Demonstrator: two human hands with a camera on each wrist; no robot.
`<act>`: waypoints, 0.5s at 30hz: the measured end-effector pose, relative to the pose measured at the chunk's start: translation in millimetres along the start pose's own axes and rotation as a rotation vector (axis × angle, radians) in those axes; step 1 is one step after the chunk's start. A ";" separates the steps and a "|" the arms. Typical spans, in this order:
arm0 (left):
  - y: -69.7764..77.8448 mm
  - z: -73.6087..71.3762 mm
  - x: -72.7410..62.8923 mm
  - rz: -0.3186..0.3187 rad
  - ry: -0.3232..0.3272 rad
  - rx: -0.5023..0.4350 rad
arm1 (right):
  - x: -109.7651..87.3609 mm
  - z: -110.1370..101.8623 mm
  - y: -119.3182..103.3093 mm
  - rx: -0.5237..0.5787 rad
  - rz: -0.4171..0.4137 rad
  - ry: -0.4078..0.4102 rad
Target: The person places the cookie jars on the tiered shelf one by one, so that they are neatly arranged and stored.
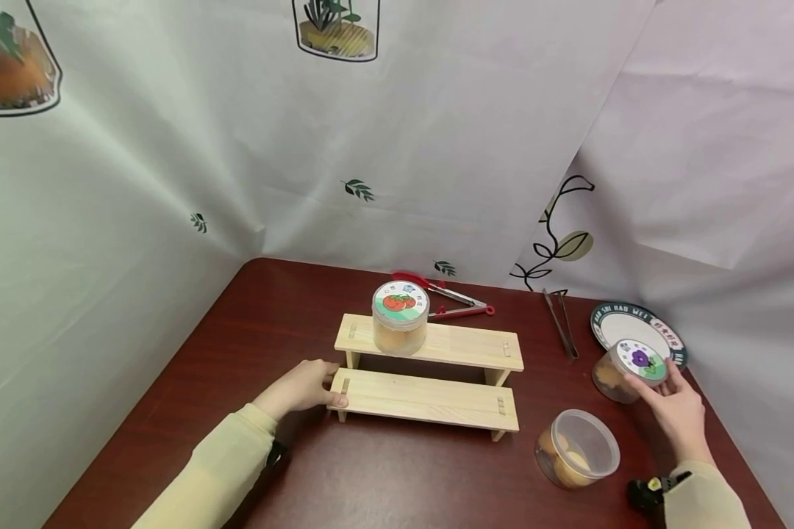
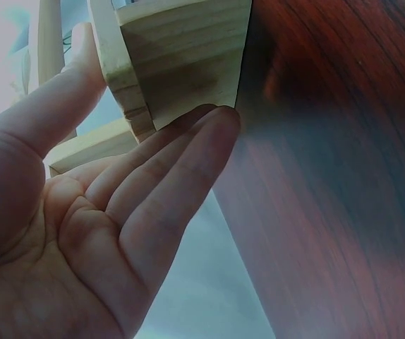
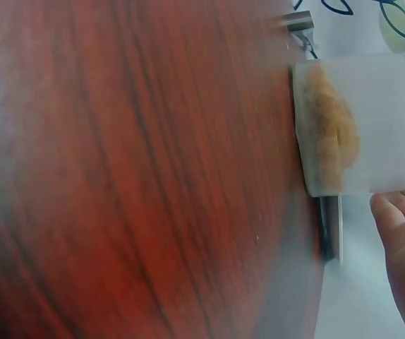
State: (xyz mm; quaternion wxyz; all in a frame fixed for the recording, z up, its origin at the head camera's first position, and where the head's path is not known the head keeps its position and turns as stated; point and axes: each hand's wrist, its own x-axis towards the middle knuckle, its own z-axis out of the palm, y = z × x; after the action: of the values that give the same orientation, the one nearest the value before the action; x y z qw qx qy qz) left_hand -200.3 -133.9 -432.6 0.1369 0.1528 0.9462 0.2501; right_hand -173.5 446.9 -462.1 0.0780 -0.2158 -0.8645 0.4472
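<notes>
My left hand [image 1: 302, 389] grips the left end of the lower step of a two-step wooden stand [image 1: 423, 397]. In the left wrist view, the thumb and the extended fingers [image 2: 181, 176] lie on either side of the wood [image 2: 188, 63]. At the right, my right hand [image 1: 678, 411] holds a clear jar [image 1: 612, 376] near its lid, thumb and fingers on opposite sides. The lid [image 1: 642, 360] bears a purple flower; brownish pieces [image 3: 333, 131] lie inside. An open clear jar [image 1: 577, 450] with round yellowish pieces stands nearer, left of the right hand.
A jar with a tomato-print lid [image 1: 400, 317] stands on the stand's upper step. Behind lie red-tipped tongs [image 1: 459, 297]; metal tongs [image 1: 561, 323] are farther right. A plate with a dark green rim [image 1: 612, 312] sits beyond the held jar. White cloth [image 1: 437, 147] backs the table.
</notes>
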 end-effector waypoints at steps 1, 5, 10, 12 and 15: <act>-0.4 0.0 0.1 -0.001 0.001 0.000 | 0.1 0.8 -0.5 0.000 0.003 0.006; -1.4 0.4 1.3 0.000 0.001 0.000 | 1.2 2.0 0.1 -0.002 0.012 0.040; -1.5 -0.3 2.7 -0.015 -0.001 -0.003 | 3.7 3.1 2.3 -0.009 0.021 0.049; -2.0 -0.7 2.7 -0.013 -0.002 -0.004 | 4.4 3.0 2.0 -0.014 0.025 0.048; -3.8 -0.4 2.4 0.007 -0.005 -0.001 | 5.8 2.6 0.4 -0.020 0.023 0.044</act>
State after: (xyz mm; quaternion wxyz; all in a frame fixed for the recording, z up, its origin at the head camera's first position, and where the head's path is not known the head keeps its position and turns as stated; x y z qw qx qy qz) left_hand -203.4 -136.3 -434.7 0.1385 0.1567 0.9452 0.2506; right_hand -179.4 447.8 -464.3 0.0896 -0.2364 -0.8643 0.4347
